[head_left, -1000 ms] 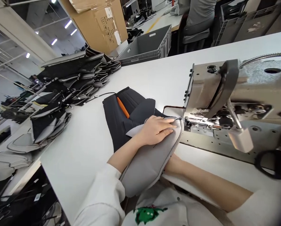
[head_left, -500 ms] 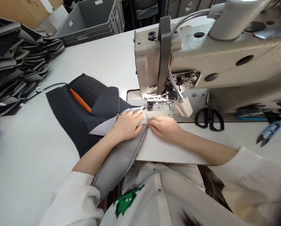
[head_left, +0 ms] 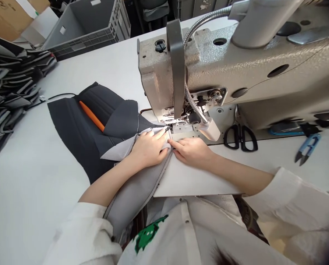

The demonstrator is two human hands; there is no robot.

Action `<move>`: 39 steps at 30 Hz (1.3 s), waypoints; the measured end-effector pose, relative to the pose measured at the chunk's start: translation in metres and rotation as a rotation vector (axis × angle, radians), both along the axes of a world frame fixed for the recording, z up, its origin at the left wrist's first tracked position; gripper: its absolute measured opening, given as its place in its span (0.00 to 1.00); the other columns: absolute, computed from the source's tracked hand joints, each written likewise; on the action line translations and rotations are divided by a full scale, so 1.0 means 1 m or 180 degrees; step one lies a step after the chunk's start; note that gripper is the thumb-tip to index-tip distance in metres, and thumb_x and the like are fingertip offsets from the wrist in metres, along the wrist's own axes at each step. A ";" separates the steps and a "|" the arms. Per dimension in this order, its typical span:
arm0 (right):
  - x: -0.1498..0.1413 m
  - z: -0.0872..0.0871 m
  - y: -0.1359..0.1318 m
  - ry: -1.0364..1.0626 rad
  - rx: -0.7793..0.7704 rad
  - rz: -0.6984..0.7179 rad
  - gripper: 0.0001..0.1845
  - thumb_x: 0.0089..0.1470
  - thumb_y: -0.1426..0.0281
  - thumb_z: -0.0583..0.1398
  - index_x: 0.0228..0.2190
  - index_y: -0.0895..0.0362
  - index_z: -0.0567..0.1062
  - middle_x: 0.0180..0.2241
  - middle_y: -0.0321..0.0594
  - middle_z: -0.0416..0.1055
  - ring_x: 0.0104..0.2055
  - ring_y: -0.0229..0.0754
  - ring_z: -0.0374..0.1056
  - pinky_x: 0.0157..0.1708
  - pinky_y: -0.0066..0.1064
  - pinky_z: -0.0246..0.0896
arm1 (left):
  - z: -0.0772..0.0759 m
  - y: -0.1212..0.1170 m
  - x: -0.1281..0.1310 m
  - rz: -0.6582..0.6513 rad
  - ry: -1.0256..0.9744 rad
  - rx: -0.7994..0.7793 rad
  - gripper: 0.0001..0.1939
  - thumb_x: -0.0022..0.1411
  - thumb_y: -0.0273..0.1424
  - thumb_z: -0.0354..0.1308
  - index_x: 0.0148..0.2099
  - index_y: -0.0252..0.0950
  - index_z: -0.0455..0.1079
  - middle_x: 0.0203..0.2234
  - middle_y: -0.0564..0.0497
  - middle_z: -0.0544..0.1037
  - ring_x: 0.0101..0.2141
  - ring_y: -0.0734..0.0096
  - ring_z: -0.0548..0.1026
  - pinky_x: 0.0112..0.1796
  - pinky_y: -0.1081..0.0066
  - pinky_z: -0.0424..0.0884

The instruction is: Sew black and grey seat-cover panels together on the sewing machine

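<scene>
The left hand [head_left: 149, 148] presses palm down on the cloth [head_left: 123, 119], fingers stretched out, just in front of the machine [head_left: 157, 79]. The right hand [head_left: 194, 151] is half curled, forefinger touching the cloth's edge; whether it pinches it, I cannot tell. The cloth spreads to the machine's left, an orange strip [head_left: 92, 116] on it. Scissors [head_left: 239, 137] lie partly under the machine's arm, snips [head_left: 301, 154] farther right. A crate [head_left: 78, 45] stands behind the machine to its left, a pile [head_left: 10, 77] well left.

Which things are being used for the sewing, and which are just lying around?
Seem in use:
- left hand and right hand
- dark-and-gray cloth
- sewing machine

Seem just lying around:
- scissors
- blue snips
- gray crate
</scene>
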State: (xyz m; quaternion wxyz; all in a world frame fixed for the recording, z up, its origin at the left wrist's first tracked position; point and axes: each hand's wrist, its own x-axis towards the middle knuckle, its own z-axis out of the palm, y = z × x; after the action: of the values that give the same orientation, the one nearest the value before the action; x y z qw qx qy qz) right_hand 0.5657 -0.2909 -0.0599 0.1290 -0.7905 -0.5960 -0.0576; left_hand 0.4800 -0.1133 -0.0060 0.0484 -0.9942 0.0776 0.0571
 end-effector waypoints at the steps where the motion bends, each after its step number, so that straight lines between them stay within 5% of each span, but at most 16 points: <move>1: 0.000 0.001 0.000 0.0028 -0.0045 -0.0016 0.21 0.61 0.68 0.50 0.52 0.62 0.71 0.30 0.43 0.75 0.32 0.41 0.68 0.26 0.32 0.47 | 0.001 0.001 0.001 0.0000 -0.0013 -0.0016 0.25 0.65 0.37 0.45 0.59 0.31 0.65 0.59 0.45 0.66 0.46 0.53 0.72 0.47 0.56 0.68; 24: 0.009 0.004 0.003 -0.0074 -0.0171 -0.0223 0.23 0.61 0.68 0.50 0.53 0.64 0.70 0.31 0.46 0.76 0.33 0.43 0.69 0.32 0.31 0.57 | 0.000 0.007 0.020 -0.0186 -0.0163 -0.0089 0.24 0.66 0.36 0.44 0.60 0.32 0.65 0.59 0.46 0.67 0.51 0.54 0.71 0.49 0.58 0.67; 39: -0.001 0.005 -0.006 -0.0091 -0.0079 -0.0338 0.22 0.61 0.68 0.51 0.54 0.61 0.70 0.31 0.43 0.73 0.34 0.43 0.66 0.31 0.32 0.51 | -0.003 0.007 0.013 -0.0238 -0.0238 0.0051 0.25 0.66 0.37 0.44 0.60 0.31 0.64 0.60 0.45 0.66 0.49 0.53 0.71 0.48 0.56 0.67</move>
State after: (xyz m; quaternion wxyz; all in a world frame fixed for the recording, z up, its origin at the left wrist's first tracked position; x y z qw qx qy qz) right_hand 0.5643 -0.2973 -0.0549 0.1073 -0.8216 -0.5557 -0.0682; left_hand 0.4925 -0.1061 -0.0087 0.0614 -0.9916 0.1124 0.0186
